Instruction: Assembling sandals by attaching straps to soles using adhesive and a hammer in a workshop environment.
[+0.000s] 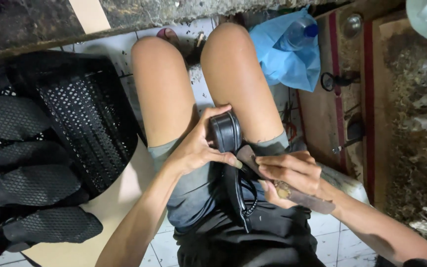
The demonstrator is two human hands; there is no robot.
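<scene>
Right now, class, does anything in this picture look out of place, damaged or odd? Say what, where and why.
Dark crumbs and scraps litter the tiled floor between the knees, and the bench surface at right looks rough and dirty. Otherwise nothing stands out: the left hand grips the black shoe and the right hand holds a worn tool.

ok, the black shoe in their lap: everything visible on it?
The black shoe looks like a glossy sandal with a thick heel end pointing toward the knees. It lies between the thighs, sole edge up, straps hanging toward the waist. The left hand wraps the heel; the right hand presses a worn brown tool against its edge.
</scene>
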